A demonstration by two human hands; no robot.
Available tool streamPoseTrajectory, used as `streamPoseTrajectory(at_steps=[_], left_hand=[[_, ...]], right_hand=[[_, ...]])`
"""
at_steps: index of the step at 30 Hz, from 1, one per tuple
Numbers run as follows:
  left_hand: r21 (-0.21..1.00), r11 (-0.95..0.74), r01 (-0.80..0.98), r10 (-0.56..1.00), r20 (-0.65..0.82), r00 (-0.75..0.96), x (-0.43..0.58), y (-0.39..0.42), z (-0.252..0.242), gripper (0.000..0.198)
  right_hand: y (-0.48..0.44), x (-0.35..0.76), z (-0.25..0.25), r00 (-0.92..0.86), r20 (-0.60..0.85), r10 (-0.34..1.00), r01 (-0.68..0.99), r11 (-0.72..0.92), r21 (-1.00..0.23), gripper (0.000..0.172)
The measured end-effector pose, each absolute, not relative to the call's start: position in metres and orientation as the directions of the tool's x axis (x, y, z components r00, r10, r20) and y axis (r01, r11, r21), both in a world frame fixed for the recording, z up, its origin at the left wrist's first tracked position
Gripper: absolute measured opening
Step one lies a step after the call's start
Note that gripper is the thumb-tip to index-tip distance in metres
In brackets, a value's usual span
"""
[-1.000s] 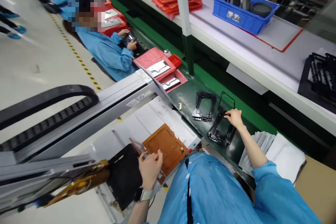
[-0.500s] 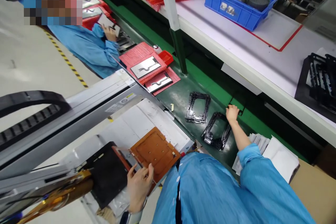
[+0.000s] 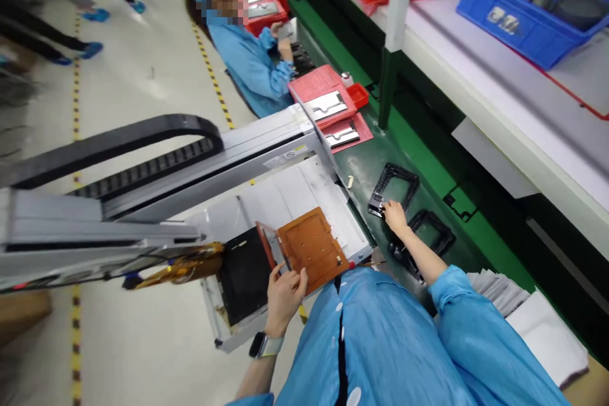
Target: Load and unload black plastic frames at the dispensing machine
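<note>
My left hand (image 3: 286,292), with a watch (image 3: 258,344) on its wrist, has its fingers curled at the near end of a tilted hinged lid (image 3: 272,246). That lid stands up beside an orange-brown fixture plate (image 3: 311,246); a black pad (image 3: 245,276) lies on its other side. Over the green bench, my right hand (image 3: 396,217) has its fingertips closed at the lower corner of the farther stack of thin black frames (image 3: 408,179). A nearer stack of black frames (image 3: 445,231) lies partly under my right forearm.
A grey machine rail (image 3: 257,143) with a cable chain (image 3: 157,130) crosses on the left. Red foam sheets with silver parts (image 3: 326,104) lie farther along the bench (image 3: 359,162), near a co-worker (image 3: 252,70). A blue bin (image 3: 518,13) stands on the shelf; white sheets (image 3: 547,330) are at right.
My right hand has moved from beside the nearer frame stack to the farther one. The left hand stays at the lid. The view has swung left.
</note>
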State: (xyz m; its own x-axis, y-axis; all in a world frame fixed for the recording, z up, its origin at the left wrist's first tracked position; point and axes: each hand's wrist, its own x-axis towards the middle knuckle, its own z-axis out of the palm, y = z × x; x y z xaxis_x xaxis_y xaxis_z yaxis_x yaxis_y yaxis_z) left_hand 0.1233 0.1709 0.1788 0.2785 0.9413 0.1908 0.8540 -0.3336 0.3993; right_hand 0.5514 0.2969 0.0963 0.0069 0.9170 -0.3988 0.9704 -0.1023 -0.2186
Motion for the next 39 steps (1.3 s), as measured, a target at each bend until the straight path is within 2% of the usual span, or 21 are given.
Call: streamPoseTrajectory(at_steps=[3,5,9,13,19,23,29,33,39], left_hand=[[0.426,-0.32,0.846,0.946,0.193,0.261,0.124,0.169,0.18,0.059],[0.457,-0.304,0.836,0.951,0.192,0.241,0.126,0.167,0.181,0.06],[0.493,-0.27,0.827,0.962,0.17,0.212,0.129,0.16,0.18,0.059],[0.495,-0.258,0.83,0.966,0.148,0.212,0.127,0.155,0.183,0.058],[0.493,-0.271,0.826,0.961,0.18,0.208,0.124,0.154,0.183,0.06],[0.484,-0.342,0.806,0.934,0.271,0.234,0.134,0.158,0.176,0.057],[0.488,-0.495,0.719,0.867,0.338,0.367,0.166,0.166,0.153,0.048],[0.514,-0.599,0.614,0.799,0.334,0.5,0.179,0.167,0.127,0.031],[0.51,-0.685,0.52,0.702,0.273,0.657,0.177,0.173,0.093,0.011]], right_hand=[[0.284,0.526,0.1,-0.092,-0.321,0.943,0.953,-0.011,-0.304,0.036],[0.265,0.494,0.096,-0.238,-0.282,0.929,0.916,0.118,-0.384,0.034],[0.217,0.413,0.079,-0.563,-0.261,0.784,0.773,0.388,-0.503,0.026],[0.192,0.353,0.059,-0.708,-0.284,0.647,0.683,0.524,-0.51,0.023],[0.19,0.323,0.044,-0.699,-0.296,0.651,0.687,0.498,-0.529,0.017],[0.182,0.319,0.036,-0.695,-0.283,0.661,0.69,0.502,-0.522,0.022],[0.153,0.323,0.013,-0.658,-0.167,0.734,0.699,0.512,-0.499,0.03],[0.141,0.342,0.002,-0.613,-0.053,0.789,0.685,0.496,-0.533,0.044],[0.135,0.36,0.002,-0.665,-0.133,0.735,0.667,0.503,-0.55,0.046]])
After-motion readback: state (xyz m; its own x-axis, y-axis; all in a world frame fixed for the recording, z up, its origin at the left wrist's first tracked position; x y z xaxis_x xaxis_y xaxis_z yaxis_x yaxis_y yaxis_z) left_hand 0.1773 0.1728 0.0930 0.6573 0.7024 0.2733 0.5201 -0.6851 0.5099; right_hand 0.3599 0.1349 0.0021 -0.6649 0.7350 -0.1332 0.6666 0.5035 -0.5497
